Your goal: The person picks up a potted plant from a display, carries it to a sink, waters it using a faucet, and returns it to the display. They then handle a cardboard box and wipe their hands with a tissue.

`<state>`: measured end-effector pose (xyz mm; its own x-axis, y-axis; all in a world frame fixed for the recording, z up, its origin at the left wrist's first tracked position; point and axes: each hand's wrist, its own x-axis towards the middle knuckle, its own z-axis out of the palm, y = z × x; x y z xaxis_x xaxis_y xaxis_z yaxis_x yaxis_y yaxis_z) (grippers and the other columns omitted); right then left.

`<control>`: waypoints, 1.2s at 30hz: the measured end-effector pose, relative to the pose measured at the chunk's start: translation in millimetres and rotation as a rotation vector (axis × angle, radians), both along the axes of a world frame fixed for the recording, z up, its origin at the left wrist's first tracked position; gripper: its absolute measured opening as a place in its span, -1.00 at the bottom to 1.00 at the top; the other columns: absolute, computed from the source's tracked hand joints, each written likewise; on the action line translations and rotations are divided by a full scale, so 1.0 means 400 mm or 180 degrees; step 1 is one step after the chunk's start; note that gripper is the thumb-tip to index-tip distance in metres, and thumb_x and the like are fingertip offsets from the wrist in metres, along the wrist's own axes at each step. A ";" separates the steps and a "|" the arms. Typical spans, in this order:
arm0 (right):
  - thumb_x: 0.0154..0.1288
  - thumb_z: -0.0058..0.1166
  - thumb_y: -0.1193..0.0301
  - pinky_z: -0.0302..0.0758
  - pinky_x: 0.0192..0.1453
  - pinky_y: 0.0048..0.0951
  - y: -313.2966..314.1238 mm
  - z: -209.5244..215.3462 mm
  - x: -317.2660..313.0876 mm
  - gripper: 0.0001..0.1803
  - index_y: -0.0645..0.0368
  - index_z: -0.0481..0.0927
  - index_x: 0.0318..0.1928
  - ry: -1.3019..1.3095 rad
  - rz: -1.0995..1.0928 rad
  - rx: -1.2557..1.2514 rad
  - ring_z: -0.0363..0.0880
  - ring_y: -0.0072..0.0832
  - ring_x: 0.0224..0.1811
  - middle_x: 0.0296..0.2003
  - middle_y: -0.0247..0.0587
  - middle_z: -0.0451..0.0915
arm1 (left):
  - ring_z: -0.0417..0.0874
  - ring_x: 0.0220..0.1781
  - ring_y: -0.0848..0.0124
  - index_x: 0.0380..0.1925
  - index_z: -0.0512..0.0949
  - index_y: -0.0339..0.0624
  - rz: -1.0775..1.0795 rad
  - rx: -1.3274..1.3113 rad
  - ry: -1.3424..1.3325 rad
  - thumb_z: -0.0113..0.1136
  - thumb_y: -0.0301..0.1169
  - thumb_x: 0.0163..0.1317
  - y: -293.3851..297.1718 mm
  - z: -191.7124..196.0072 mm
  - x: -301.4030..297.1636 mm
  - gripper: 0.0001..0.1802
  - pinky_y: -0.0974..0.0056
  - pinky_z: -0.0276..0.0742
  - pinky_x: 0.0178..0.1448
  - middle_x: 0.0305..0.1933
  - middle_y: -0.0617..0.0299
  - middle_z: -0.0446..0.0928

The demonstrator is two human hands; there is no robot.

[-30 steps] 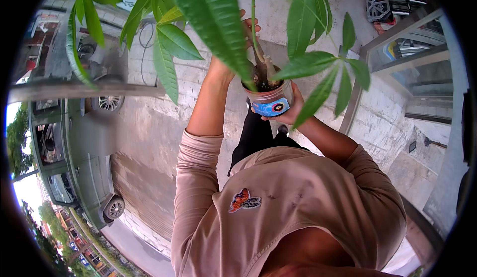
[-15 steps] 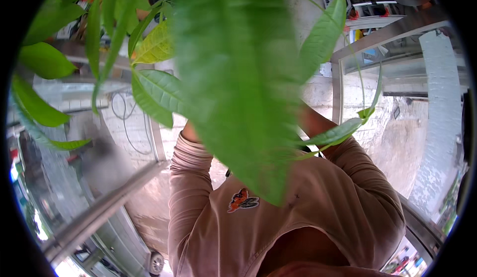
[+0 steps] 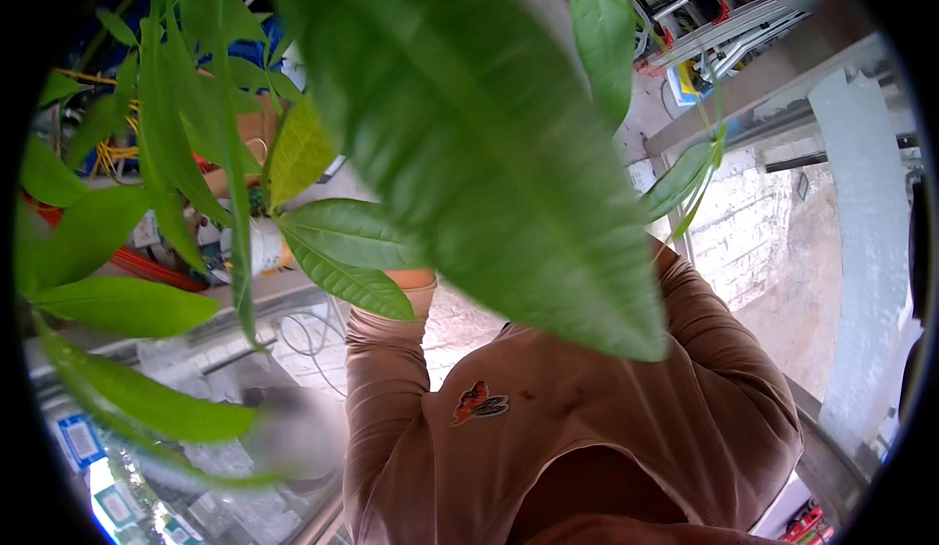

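A large green leaf (image 3: 489,144) hangs close in front and covers the middle of the view. It belongs to a leafy plant, whose smaller leaves (image 3: 108,251) spread down the left side. Only the wrist end of my left hand (image 3: 411,278) shows, beyond a pair of leaves (image 3: 352,242). My right hand (image 3: 662,253) is also almost wholly behind the big leaf, with just a bit of wrist visible. The fingers of both hands are hidden, so what they hold cannot be seen. The plant's stem and base are out of sight too.
A metal-framed glass door or panel (image 3: 782,124) stands on the right, with pale brickwork beyond. At the top right are metal racks or ladders (image 3: 724,31). On the left lie red hoses or cables (image 3: 156,269), with a glass-topped case (image 3: 205,379) below.
The view has shifted, and the big leaf now slants down to the right. More of the cluttered floor shows at left. My left wrist appears lower in the view.
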<state>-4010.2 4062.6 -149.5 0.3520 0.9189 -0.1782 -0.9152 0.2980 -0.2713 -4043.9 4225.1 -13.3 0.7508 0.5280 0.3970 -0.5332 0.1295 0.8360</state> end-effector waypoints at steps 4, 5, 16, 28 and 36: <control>0.29 -0.10 -0.23 0.34 0.27 0.25 0.122 0.129 0.275 -0.18 0.03 0.29 0.38 0.0230 0.0125 0.0274 0.36 -0.09 0.33 0.29 -0.10 0.40 | 0.50 0.02 0.26 0.31 0.22 -0.24 -0.0844 -0.0778 -0.0202 0.18 -0.11 0.30 0.163 0.036 0.258 -0.29 0.05 0.41 0.21 -0.03 0.09 0.45; 0.28 -0.09 -0.23 0.32 0.29 0.26 0.148 0.179 0.320 -0.18 0.03 0.29 0.38 0.0244 0.0249 0.0314 0.35 -0.09 0.34 0.30 -0.11 0.39 | 0.49 0.03 0.25 0.32 0.21 -0.24 -0.1642 -0.1677 -0.0360 0.19 -0.08 0.29 0.293 -0.006 0.305 -0.27 0.05 0.40 0.22 -0.02 0.09 0.44; 0.17 0.12 -0.02 0.28 0.38 0.07 0.397 0.289 0.818 -0.20 0.10 0.30 0.35 0.0371 0.0096 0.0347 0.39 -0.17 0.31 0.25 -0.13 0.45 | 0.38 0.36 0.17 0.43 0.15 -0.11 -0.0545 -0.1381 0.0662 -0.08 -0.06 0.46 0.542 0.112 0.638 -0.35 0.01 0.28 0.44 0.38 0.10 0.31; 0.13 0.17 0.05 0.23 0.42 -0.04 0.906 0.349 1.573 -0.21 0.15 0.33 0.32 -0.0266 -0.0176 -0.0095 0.42 -0.20 0.28 0.23 -0.12 0.48 | 0.57 0.13 0.02 0.23 0.40 -0.15 -0.1411 -0.1081 -0.0474 -0.03 0.17 0.37 1.072 0.193 1.447 -0.32 -0.11 0.41 0.30 0.07 -0.02 0.57; 0.13 0.17 0.04 0.21 0.43 -0.01 1.129 0.325 2.096 -0.18 0.11 0.29 0.36 -0.0005 -0.0538 0.0032 0.38 -0.19 0.32 0.27 -0.14 0.44 | 0.56 -0.02 0.10 0.22 0.41 -0.15 -0.1536 -0.1138 -0.0162 -0.08 0.15 0.40 1.319 0.179 2.079 -0.34 -0.08 0.44 0.20 -0.02 0.04 0.57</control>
<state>-3171.7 4514.2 -19.5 0.5019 0.8483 -0.1686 -0.8514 0.4504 -0.2687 -3212.2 4752.7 58.3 0.9235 0.2398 0.2993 -0.3824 0.6352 0.6710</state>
